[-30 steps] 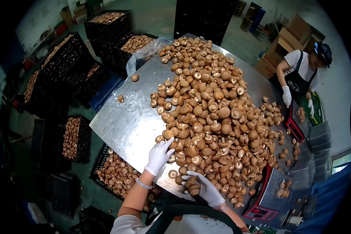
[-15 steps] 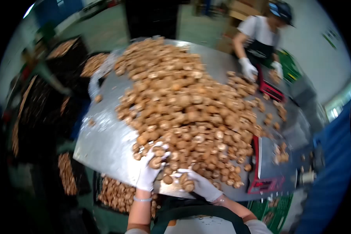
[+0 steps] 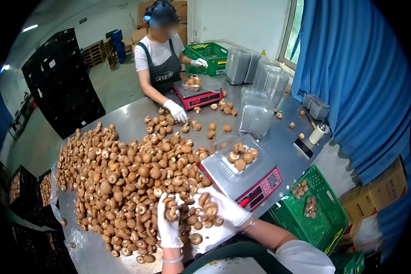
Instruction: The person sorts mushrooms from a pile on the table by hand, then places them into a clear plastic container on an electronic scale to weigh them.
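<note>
Shiitake mushrooms [image 3: 123, 182] lie in a large heap on the metal table before me. My left hand [image 3: 169, 228], in a white glove, is closed around a few mushrooms at the heap's near edge. Just to its right, my right hand [image 3: 226, 208], also gloved, has its fingers curled around several mushrooms. Loose mushrooms lie between and below the hands. Beyond my right hand stands a red electronic scale [image 3: 260, 189], with a clear plastic tray [image 3: 259, 154] of several mushrooms on its pan.
A co-worker [image 3: 162, 64] across the table reaches toward mushrooms beside a second red scale [image 3: 205, 99]. Stacked clear trays [image 3: 255, 114] stand at the back right. A green crate [image 3: 329, 201] with packed mushrooms is at my right. Black crates [image 3: 20, 196] stand at left.
My view has swung to the right, bringing the near scale, its tray and the co-worker further into sight. Both hands still hold mushrooms and have lifted a little closer together.
</note>
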`<state>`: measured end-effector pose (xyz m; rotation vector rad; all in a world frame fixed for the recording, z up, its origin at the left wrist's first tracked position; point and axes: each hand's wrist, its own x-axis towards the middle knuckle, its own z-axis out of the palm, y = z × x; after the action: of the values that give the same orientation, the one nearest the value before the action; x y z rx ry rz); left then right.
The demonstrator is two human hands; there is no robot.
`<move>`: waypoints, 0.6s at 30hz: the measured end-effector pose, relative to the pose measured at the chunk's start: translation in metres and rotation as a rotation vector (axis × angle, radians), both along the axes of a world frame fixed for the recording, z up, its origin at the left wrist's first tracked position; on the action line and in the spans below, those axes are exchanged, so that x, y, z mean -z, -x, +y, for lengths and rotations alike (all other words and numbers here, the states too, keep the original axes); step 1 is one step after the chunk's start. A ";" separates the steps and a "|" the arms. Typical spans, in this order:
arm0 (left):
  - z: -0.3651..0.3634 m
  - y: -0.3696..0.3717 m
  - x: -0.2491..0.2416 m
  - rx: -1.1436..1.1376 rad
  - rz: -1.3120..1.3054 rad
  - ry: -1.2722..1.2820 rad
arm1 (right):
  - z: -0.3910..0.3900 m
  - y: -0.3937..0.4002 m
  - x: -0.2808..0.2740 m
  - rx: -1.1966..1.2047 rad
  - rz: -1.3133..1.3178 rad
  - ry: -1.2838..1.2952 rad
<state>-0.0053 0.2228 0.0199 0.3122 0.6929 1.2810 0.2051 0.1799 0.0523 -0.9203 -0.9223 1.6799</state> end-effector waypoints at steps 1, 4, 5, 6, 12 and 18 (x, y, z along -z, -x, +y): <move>0.004 -0.028 -0.009 0.006 0.050 -0.046 | 0.010 -0.029 0.000 0.100 0.202 0.055; 0.027 -0.101 -0.019 0.062 0.054 -0.157 | 0.046 -0.117 -0.010 0.274 0.220 -0.040; 0.035 -0.126 -0.027 0.083 0.046 -0.213 | 0.061 -0.139 -0.014 0.375 0.094 -0.099; 0.040 -0.153 -0.034 0.062 0.087 -0.232 | 0.071 -0.163 -0.018 0.407 0.084 -0.147; 0.076 -0.254 -0.001 -0.081 1.308 -0.881 | 0.108 -0.229 0.017 0.428 -0.739 -0.504; 0.043 -0.254 -0.001 0.014 1.412 -0.715 | 0.080 -0.236 0.010 0.310 -0.719 -0.520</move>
<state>0.2484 0.2662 0.0207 1.9037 1.3438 1.1194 0.4415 0.2600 0.0419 -1.2359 -1.5065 0.7662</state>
